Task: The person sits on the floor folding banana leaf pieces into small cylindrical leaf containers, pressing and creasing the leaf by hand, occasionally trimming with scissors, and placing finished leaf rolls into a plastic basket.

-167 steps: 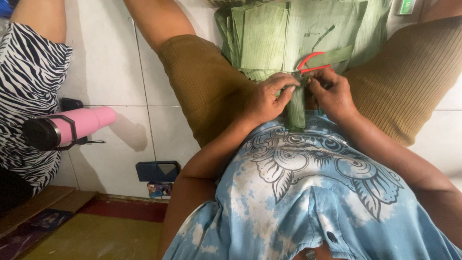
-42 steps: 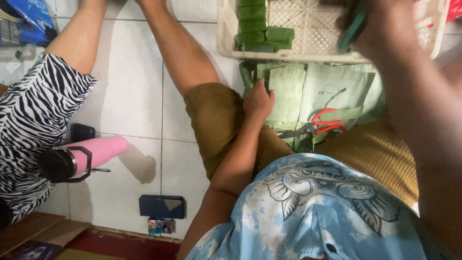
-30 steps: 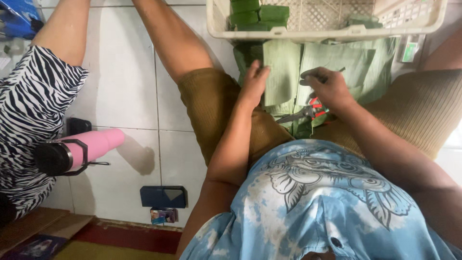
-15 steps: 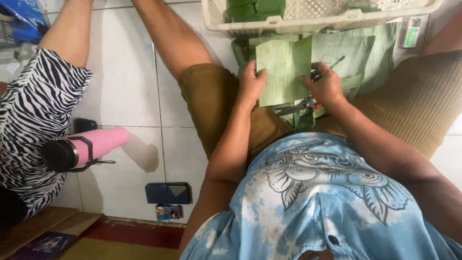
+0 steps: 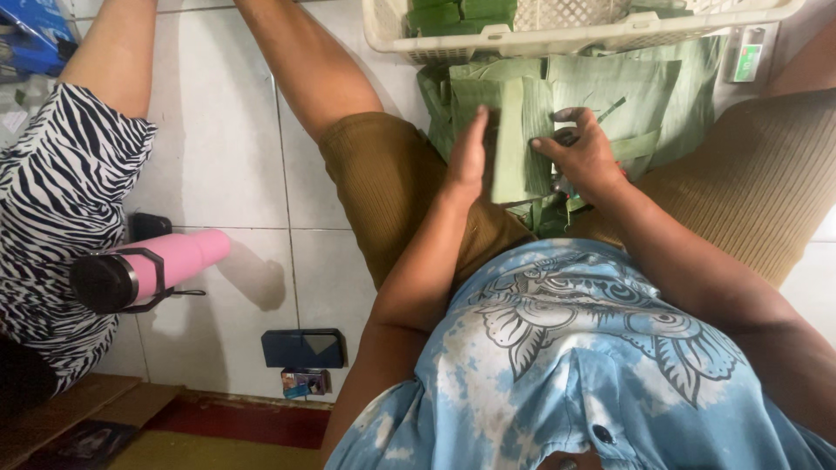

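Nearest, a pale blue tie-dye shirt (image 5: 601, 365) with a dark flower print fills the low right of the view, and both forearms rise from it toward the leaves. The left hand (image 5: 468, 155) stands edge-on, fingers straight and together, its palm pressed flat against the left side of a folded green leaf piece (image 5: 514, 139); its grip is wide, closing on nothing. The right hand (image 5: 585, 155) lies just right of that piece, fingers curled loosely on top of the leaf stack (image 5: 636, 96); whether they pinch anything cannot be told. The leaf piece sits between the two hands, on the stack that rests between brown shorts-clad thighs (image 5: 392, 183).

Beyond the hands, a cream plastic basket (image 5: 557, 39) holds small green wrapped parcels (image 5: 453, 13). Right of it a small white-and-green rectangular device (image 5: 747, 54) lies on the floor.

Far left of the left hand, on white floor tiles (image 5: 226, 157), lie a pink bottle (image 5: 165, 265) with a black cap, a dark blue flat case (image 5: 302, 348), and a small colourful packet (image 5: 303, 383). A person in zebra-striped cloth (image 5: 52, 209) sits there; a blue package (image 5: 30, 39) shows top left.
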A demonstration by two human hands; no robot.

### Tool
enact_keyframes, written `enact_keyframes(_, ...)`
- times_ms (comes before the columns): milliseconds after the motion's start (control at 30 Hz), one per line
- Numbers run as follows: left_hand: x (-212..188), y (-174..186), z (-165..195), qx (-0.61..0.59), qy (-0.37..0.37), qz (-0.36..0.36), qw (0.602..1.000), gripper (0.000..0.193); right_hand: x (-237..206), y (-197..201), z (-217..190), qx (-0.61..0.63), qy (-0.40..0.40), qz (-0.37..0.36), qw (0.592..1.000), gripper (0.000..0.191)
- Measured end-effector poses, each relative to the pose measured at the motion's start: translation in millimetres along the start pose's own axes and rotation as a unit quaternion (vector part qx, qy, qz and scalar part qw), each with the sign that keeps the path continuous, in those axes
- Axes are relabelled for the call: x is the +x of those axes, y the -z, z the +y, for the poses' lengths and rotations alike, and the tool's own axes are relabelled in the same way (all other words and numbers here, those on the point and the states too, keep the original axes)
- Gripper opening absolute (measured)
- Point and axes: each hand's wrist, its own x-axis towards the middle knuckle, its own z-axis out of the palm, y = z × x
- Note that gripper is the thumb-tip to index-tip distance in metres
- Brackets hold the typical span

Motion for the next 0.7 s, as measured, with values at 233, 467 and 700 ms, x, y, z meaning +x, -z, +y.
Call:
enact_keyframes(233, -3.4, -6.3, -7.6, 0.182, 0.008, -0.018, 0.983, 0.023, -6.9, 0.3, 17.3, -0.104, 0.108, 0.025, 0.988, 0.045)
enact_keyframes(467, -6.6, -0.7, -14.5, 0.236, 0.049, 0.008, 0.971, 0.013, -23.5, 1.2, 9.3, -0.100, 0.165, -0.019, 0.981, 0.032)
enact_keyframes(700, -18.8, 3.2, -13.9, 0.231, -0.006, -0.008, 0.973, 0.011, -25.7, 80.9, -61.3, -0.223, 0.164, 0.012, 0.961, 0.021)
